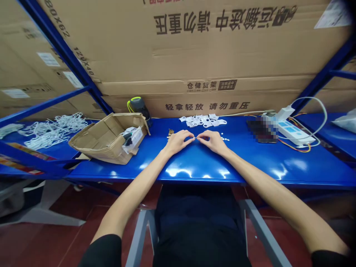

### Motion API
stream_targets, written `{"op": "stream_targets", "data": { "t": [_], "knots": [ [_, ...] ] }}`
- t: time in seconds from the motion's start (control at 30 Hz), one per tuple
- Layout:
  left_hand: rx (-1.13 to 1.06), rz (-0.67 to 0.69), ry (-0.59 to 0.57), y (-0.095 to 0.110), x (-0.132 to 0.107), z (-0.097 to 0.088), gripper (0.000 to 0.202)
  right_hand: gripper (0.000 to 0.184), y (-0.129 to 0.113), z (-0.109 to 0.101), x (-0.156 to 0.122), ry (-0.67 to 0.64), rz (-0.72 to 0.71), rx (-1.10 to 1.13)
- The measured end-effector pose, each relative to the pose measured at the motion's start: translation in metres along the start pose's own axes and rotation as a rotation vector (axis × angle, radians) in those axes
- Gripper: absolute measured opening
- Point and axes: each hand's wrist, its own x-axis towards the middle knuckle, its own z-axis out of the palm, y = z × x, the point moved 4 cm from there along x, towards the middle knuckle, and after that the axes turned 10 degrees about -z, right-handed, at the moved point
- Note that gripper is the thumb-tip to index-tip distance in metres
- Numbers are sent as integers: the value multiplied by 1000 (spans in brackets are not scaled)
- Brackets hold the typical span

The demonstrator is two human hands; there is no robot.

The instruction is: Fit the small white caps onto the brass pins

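My left hand (178,141) and my right hand (213,141) meet over the middle of the blue shelf surface (200,167), fingertips pinched together on a tiny pale part (195,138) held between them. Just behind my hands lies a heap of small white plastic pieces (203,120). A few tiny white bits (225,139) are scattered to the right of my right hand. A small brass-coloured item (170,132) lies behind my left hand.
An open cardboard box (111,137) with bagged parts sits at left, a dark bottle with a green loop (138,106) behind it. White hangers (52,128) pile at far left. A white power strip (293,131) with cables and a dark phone (261,130) lie at right. Large cartons (194,55) form the back wall.
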Motion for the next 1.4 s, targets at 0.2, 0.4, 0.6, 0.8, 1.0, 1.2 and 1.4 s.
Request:
{"op": "stream_targets", "data": {
  "t": [0.2, 0.4, 0.6, 0.8, 1.0, 1.2, 1.4],
  "knots": [
    [-52, 16, -45, 1, -1, 1, 22, 19, 2, 2, -1, -7, 1, 1],
    [-25, 12, -51, 3, -2, -1, 21, 21, 3, 2, -1, -29, 8, 25],
    [-42, -1, -73, 4, -3, -3, 21, 23, 0, 1, 0, -8, 37, 102],
    [-53, -13, -48, 4, -2, -5, 22, 18, 1, -6, 0, 65, 184, 163],
    [-33, -24, -24, 2, -2, -4, 23, 25, 9, -5, -4, 105, 312, 342],
    [-37, -17, -17, 2, -3, -5, 27, 34, 9, -5, -3, 96, 289, 344],
    [-44, -19, -15, 5, -3, -7, 27, 37, 12, -3, -4, 127, 344, 433]
  ]
}}
